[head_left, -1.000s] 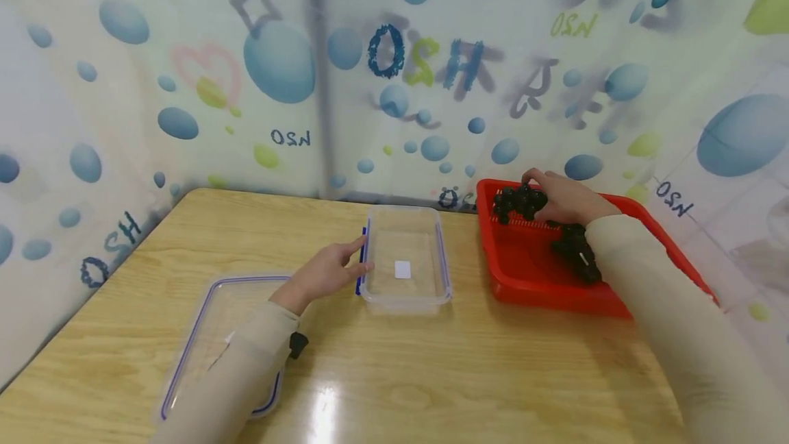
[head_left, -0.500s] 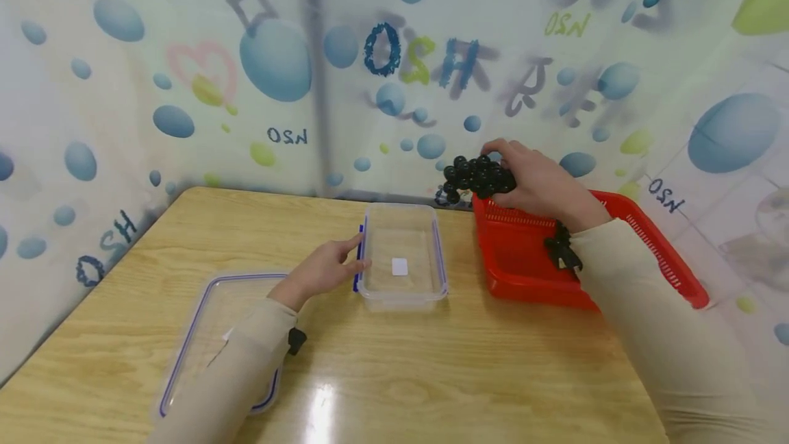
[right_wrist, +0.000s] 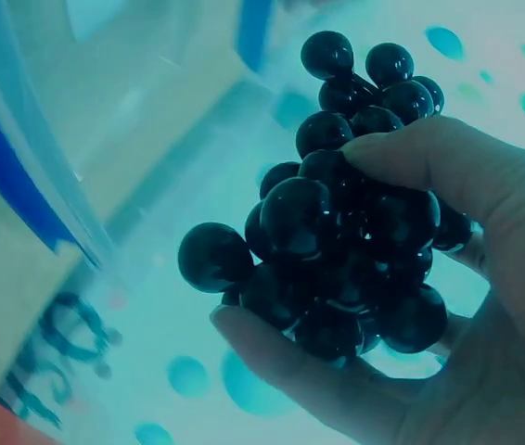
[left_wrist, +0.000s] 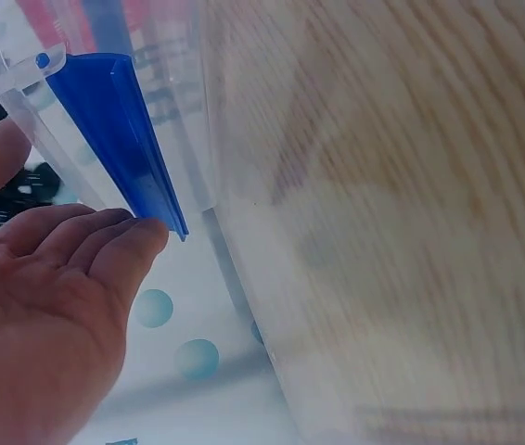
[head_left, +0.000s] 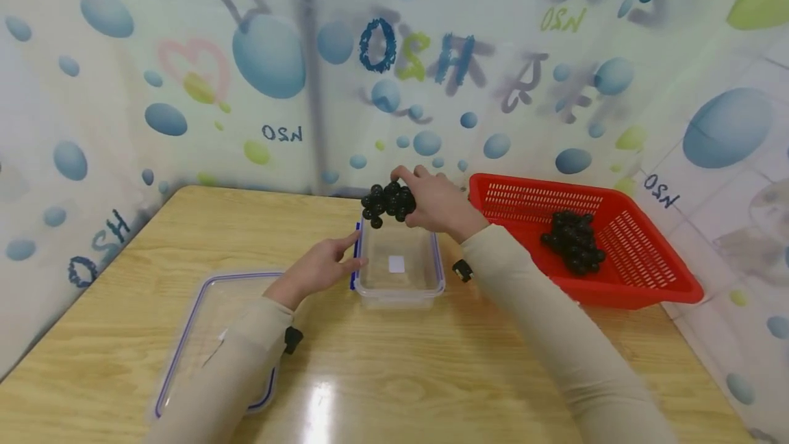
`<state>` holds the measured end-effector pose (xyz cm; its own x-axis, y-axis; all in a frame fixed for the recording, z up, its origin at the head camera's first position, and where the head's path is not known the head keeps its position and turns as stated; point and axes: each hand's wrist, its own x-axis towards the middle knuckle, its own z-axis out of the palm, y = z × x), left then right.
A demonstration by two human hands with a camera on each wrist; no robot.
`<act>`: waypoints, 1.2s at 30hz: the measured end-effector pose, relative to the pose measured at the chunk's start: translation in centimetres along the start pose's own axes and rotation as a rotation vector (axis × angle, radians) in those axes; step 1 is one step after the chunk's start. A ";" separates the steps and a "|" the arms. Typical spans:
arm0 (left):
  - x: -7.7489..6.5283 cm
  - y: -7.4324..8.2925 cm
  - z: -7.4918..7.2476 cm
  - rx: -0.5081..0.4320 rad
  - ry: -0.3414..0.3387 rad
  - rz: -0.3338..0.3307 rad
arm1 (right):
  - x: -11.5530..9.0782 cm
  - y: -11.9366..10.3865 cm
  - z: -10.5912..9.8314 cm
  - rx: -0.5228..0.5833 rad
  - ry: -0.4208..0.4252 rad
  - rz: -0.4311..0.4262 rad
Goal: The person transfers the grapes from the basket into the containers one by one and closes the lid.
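Note:
My right hand (head_left: 439,203) grips a bunch of dark grapes (head_left: 388,203) over the far end of a clear plastic container (head_left: 401,286). In the right wrist view the thumb and fingers curl round the grapes (right_wrist: 337,250) from both sides. My left hand (head_left: 317,267) rests at the container's left side, thumb and fingers extended against the wall by the blue clip. Seen from the left wrist, the fingertips touch the lower end of that blue clip (left_wrist: 119,130). A small white label (head_left: 396,264) shows through the container.
To the right stands a red plastic basket (head_left: 656,290) with another bunch of dark grapes (head_left: 574,242) inside. A clear lid with a blue seal (head_left: 185,355) lies at the left, partly under my left sleeve. A patterned curtain (head_left: 382,122) hangs behind the wooden table (head_left: 431,375).
My right hand has lifted one bunch of grapes out of the red basket and carried it left over the container. The left hand has stayed at the container's side.

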<state>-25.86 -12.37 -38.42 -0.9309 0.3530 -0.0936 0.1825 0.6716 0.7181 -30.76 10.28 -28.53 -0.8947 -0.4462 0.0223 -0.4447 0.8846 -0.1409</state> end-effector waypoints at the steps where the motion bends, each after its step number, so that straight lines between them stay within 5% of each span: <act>1: 0.0 0.0 0.0 -0.004 -0.002 -0.001 | 0.2 -0.2 0.6 -0.007 -0.014 0.003; 23: -0.2 0.4 -0.2 -0.017 -0.046 0.007 | 1.3 0.4 5.9 0.117 -0.072 0.089; 36: -0.1 0.4 -0.1 -0.001 -0.031 0.010 | 0.9 0.6 6.7 -0.082 -0.066 0.035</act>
<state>-25.71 -12.18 -38.04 -0.9186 0.3803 -0.1078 0.1918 0.6672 0.7197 -31.55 9.48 -35.27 -0.9060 -0.4208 -0.0465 -0.4180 0.9065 -0.0588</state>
